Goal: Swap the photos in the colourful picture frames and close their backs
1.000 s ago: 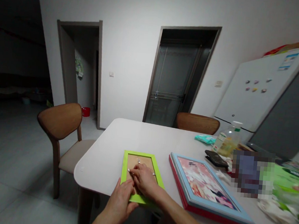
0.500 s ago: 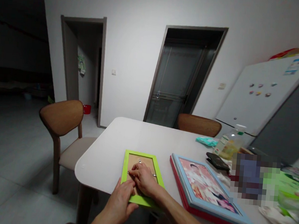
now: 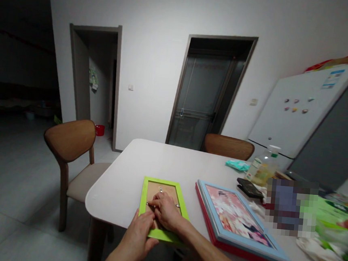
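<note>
A lime-green picture frame (image 3: 167,236) lies back side up at the near edge of the table, showing its brown backing board (image 3: 169,187). Small metal clips sit on the board, one at the top (image 3: 160,190) and one at the right (image 3: 177,206). My left hand (image 3: 139,232) grips the frame's lower left corner, thumb at the near edge and fingers over the board. Over the middle of the board, my right hand (image 3: 167,212) has its fingers bunched at a small metal clip (image 3: 148,204) by the left inner edge. Its fingertips partly cover that clip.
To the right lie stacked frames, a light-blue picture frame (image 3: 239,217) on top of a red one (image 3: 206,210). Beyond are a black wallet-like object (image 3: 250,188), a plastic bottle (image 3: 264,167) and a teal packet (image 3: 238,165). Wooden chairs stand left (image 3: 71,140) and behind (image 3: 229,146).
The view has tilted up slightly and shifted a little. My right fingers stay at the left clip with barely any movement, and my left hand keeps its grip on the green frame.
</note>
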The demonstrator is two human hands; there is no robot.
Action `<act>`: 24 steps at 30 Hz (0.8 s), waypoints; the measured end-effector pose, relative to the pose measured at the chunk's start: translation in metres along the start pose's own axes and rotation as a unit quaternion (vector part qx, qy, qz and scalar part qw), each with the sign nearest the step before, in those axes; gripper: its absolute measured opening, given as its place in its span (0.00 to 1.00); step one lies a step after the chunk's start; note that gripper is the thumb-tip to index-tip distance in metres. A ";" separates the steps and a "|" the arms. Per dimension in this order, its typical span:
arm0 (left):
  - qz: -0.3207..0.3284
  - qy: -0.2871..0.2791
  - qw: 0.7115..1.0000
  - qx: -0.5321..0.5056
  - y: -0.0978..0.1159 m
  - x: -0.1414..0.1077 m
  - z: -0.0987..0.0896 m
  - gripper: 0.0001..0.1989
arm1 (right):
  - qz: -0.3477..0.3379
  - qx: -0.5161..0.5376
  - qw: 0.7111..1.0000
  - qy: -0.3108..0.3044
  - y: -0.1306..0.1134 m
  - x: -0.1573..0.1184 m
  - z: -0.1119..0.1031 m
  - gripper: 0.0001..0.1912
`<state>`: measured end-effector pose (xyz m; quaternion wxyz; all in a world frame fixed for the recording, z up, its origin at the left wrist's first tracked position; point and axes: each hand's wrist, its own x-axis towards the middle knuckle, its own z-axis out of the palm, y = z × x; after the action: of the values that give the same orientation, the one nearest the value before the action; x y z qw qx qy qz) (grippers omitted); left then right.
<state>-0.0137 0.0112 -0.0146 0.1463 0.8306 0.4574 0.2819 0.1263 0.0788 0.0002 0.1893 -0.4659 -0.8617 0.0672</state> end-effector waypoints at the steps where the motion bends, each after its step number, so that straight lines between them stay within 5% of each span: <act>1: -0.003 0.001 1.000 0.005 -0.001 -0.001 0.001 0.28 | -0.003 0.015 1.000 0.008 0.002 0.001 0.000 0.15; 6: 0.005 -0.004 1.000 0.020 -0.006 -0.005 0.003 0.30 | 0.078 0.050 0.993 0.079 0.022 0.012 -0.008 0.16; 12: 0.004 -0.020 0.999 0.030 -0.005 -0.005 0.000 0.31 | 0.116 0.033 0.992 0.027 0.043 0.030 -0.009 0.08; 24: 0.001 -0.031 0.999 0.023 0.000 -0.013 -0.002 0.30 | 0.205 0.021 0.978 0.035 0.056 0.064 0.005 0.08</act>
<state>-0.0204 0.0004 -0.0170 0.1410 0.8427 0.4580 0.2453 0.1368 0.1630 -0.0036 0.2116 -0.6306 -0.7390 0.1066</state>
